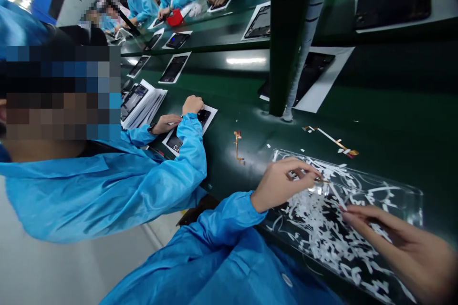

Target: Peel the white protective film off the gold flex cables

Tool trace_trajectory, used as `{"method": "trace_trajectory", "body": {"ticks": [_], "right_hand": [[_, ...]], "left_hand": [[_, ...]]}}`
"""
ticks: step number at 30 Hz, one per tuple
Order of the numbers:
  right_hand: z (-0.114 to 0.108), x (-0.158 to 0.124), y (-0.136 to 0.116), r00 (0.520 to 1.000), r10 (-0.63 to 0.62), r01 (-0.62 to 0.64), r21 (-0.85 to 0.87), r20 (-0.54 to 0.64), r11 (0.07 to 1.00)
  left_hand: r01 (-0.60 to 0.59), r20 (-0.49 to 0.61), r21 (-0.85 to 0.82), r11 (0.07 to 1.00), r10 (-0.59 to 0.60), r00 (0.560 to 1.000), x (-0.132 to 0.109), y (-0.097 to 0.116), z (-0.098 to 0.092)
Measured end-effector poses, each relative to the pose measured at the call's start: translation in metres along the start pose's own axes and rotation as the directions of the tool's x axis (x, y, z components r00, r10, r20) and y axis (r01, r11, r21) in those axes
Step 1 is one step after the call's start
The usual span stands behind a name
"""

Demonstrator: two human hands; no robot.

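Note:
Over a clear plastic tray [417,202] heaped with white paper scraps [315,224], my left hand [281,183] pinches a small flex cable [325,181]; only its gold-coloured tip shows beyond the fingers. Opposite, my right hand [397,243] has thumb and forefinger closed on the lower end of a narrow white strip [337,196]. That strip reaches up toward the cable, but whether the two are joined I cannot tell. Behind the tray lies another flex cable [332,140], orange and white. A shorter orange flex cable [238,147] rests left of it.
A co-worker in a blue smock [161,176] works close on my left over a dark panel [175,142]. A dark green post [291,38] rises beyond the tray. Panels on white sheets [324,86] lie along the green line. Other workers sit across it.

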State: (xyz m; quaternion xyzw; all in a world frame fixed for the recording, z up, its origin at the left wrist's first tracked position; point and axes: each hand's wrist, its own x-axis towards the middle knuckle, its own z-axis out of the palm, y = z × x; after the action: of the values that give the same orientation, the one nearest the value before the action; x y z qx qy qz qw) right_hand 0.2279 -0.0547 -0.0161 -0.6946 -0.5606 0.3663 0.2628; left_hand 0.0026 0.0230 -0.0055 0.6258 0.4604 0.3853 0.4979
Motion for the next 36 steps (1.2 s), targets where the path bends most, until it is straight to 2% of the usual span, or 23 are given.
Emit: {"method": "trace_trajectory", "body": {"ticks": [2,4,5,8,10,13,18,23,26,30,32,34,36], "right_hand": [[-0.006,-0.001,-0.007,0.996,0.038,-0.043,0.054,0.085,0.998],[-0.009,-0.003,-0.016,0.993,0.032,-0.044,0.103,0.114,0.994],[-0.009,-0.004,-0.020,0.993,0.016,-0.029,0.121,0.113,0.992],[-0.009,-0.006,-0.026,0.993,-0.059,0.042,0.165,0.099,0.985],[-0.008,-0.006,-0.028,0.990,-0.108,0.090,0.171,0.095,0.981],[-0.008,-0.006,-0.031,0.983,-0.162,0.147,0.153,0.091,0.977],[-0.006,-0.007,-0.041,0.972,-0.219,0.199,0.189,0.088,0.962],[-0.010,-0.010,-0.043,0.974,-0.206,0.188,0.168,0.093,0.968],[-0.034,-0.021,-0.038,0.975,-0.213,0.195,0.199,0.072,0.960],[-0.079,-0.036,-0.032,0.982,-0.186,0.173,0.260,0.026,0.950],[-0.088,-0.037,-0.033,0.987,-0.163,0.155,0.216,0.018,0.964],[-0.083,-0.033,-0.038,0.985,-0.171,0.165,0.134,0.035,0.977],[-0.067,-0.025,-0.044,0.973,-0.216,0.210,0.078,0.083,0.975]], "left_hand": [[-0.046,-0.109,0.042,0.998,0.050,0.993,-0.001,0.001,0.000],[-0.105,-0.169,0.130,0.986,0.126,0.977,-0.005,0.005,0.004],[-0.137,-0.154,0.176,0.975,0.165,0.974,-0.008,0.007,0.006],[-0.246,0.018,0.268,0.932,0.250,0.968,-0.018,0.016,0.016],[-0.291,0.091,0.300,0.908,0.277,0.957,-0.023,0.020,0.021],[-0.278,0.111,0.313,0.908,0.256,0.960,-0.024,0.021,0.024],[-0.179,0.168,0.291,0.940,0.134,0.977,-0.021,0.019,0.020],[-0.221,0.276,0.312,0.924,0.134,0.952,-0.020,0.017,0.020],[-0.205,0.258,0.334,0.920,0.120,0.959,-0.017,0.009,0.017],[-0.154,0.210,0.477,0.866,0.058,0.976,-0.011,-0.004,0.007],[-0.134,0.179,0.508,0.851,0.048,0.983,-0.009,-0.004,0.004],[-0.134,0.180,0.443,0.886,0.059,0.982,-0.008,0.003,0.003],[-0.168,0.261,0.308,0.936,0.087,0.962,-0.010,0.013,0.005]]}}
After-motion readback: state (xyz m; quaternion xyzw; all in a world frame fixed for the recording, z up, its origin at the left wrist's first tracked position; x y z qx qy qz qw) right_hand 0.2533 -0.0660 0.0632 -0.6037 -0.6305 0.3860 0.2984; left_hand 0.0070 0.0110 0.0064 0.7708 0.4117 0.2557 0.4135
